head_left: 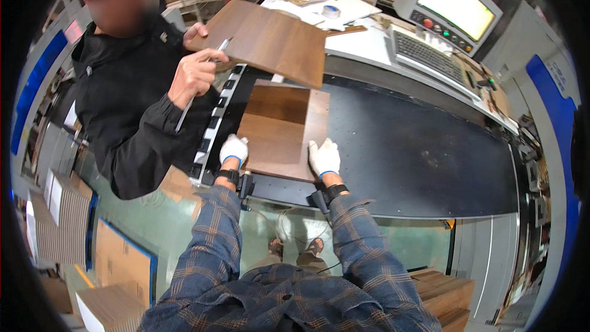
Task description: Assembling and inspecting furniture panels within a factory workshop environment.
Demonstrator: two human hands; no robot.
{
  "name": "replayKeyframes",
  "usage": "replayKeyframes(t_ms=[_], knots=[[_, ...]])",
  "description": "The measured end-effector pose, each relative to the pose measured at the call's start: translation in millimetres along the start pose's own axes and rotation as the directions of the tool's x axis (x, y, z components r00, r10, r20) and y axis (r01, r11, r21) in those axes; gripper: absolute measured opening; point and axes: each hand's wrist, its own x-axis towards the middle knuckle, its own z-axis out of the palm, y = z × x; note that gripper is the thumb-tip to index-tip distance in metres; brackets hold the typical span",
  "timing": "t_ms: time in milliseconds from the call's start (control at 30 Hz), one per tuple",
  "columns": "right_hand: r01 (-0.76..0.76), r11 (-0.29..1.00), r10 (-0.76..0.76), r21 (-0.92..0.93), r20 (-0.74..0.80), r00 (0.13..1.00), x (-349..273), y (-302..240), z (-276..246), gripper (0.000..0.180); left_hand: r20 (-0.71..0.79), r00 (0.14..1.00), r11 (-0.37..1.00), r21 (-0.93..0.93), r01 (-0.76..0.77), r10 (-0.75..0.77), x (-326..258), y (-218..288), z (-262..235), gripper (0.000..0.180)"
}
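A brown wood-grain panel (270, 138) lies on the black machine table in front of me. A paler wood strip (316, 126) shows along its right side; whether that is a second panel beneath, I cannot tell. My left hand (234, 149), in a white glove, grips the panel's left edge near its front corner. On the opposite side my right hand (324, 157), gloved too, holds the right edge. Above the far end, a co-worker at the left holds up another wood-grain panel (270, 37). That person's nearer hand (195, 77) also has a slim silver pen (225, 43) in it.
A metal rail with black blocks (214, 123) borders the table's left end. Behind the table, a white worktop carries a keyboard (427, 55), a tape roll (330, 11) and a lit monitor (455, 5). Stacked boards (64, 221) stand at lower left, wooden pieces (445, 292) at lower right.
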Motion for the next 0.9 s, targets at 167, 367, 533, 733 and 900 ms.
replayKeyframes(t_ms=[167, 367, 533, 733, 900], knots=[[0.011, 1.0, -0.01, 0.01, -0.099, 0.995, 8.9, 2.8, 3.4, 0.049, 0.042, 0.904, 0.886, 0.183, -0.426, 0.426, 29.9, -21.2, 22.7, 0.051], [0.005, 0.96, -0.011, 0.281, 0.017, 1.0, -26.1, 36.3, -10.1, 0.077, -0.196, 0.94, 0.96, 0.102, -0.262, 0.278, -12.9, -10.4, -3.6, 0.071], [0.033, 0.764, -0.196, 0.645, 0.183, 0.963, -136.9, 138.1, -74.2, 0.042, -0.363, 0.658, 0.707, 0.003, -0.707, 0.659, -167.1, 36.2, -1.0, 0.06], [-0.477, 0.07, 0.321, 0.876, 0.433, 0.842, -313.8, 314.2, -164.4, 0.034, 0.637, 0.241, 0.561, -0.364, -0.744, 0.732, -335.4, 112.6, 66.7, 0.045], [-0.459, 0.273, 0.854, 0.845, 0.006, 0.521, -450.4, 444.1, -221.7, 0.027, 0.819, -0.307, 0.156, -0.426, -0.891, 0.485, -409.7, 224.7, 146.4, 0.042]])
